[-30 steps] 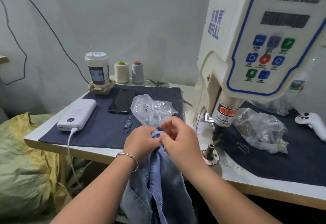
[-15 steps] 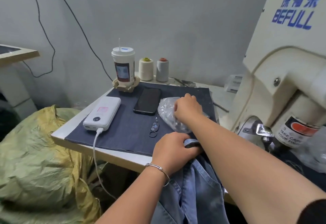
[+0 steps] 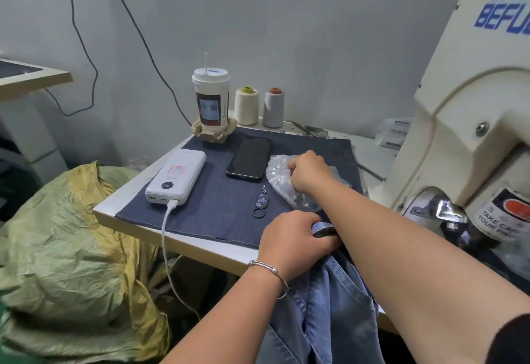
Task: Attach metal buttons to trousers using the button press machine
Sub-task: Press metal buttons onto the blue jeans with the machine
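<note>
Trousers, light-blue denim, hung off table edge, waistband gripped in curled left hand, likely kept ready for pressing; right hand, just beyond, dug into clear crinkled plastic bag, probably fetching button; fingers hidden, grip unclear; dark-blue cloth mat; grey wall.

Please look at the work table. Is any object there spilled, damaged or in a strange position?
Nothing looks spilled or broken. The drink cup stands upright in its cardboard holder. The only oddity: the white cable from the power bank hangs loose over the table edge.
</note>
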{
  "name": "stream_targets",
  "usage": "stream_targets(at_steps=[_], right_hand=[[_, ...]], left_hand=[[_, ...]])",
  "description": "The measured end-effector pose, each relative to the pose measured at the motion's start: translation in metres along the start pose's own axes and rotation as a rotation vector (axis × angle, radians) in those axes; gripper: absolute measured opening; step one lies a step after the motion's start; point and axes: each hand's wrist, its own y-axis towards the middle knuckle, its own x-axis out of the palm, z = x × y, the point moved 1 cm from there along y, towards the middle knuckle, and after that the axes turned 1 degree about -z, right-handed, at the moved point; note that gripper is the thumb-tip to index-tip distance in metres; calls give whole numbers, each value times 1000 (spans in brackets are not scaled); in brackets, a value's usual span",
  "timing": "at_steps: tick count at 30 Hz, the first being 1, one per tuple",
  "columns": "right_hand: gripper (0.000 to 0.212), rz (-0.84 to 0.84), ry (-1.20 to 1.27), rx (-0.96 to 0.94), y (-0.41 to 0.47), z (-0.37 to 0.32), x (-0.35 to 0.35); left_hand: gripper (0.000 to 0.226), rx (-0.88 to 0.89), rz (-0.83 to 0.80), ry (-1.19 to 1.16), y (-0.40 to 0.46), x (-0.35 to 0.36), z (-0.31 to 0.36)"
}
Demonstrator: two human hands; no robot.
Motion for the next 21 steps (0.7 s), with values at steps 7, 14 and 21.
stream_targets(at_steps=[7, 14, 21], right_hand=[[21, 80, 22, 60, 3, -5, 7], [30, 174, 123, 82, 7, -4, 10], [29, 167, 248, 28, 7, -1, 12]], left_hand=[[23, 10, -18, -3, 0, -1, 1], [31, 1, -3, 8, 0, 0, 0], [23, 14, -8, -2, 0, -1, 2]])
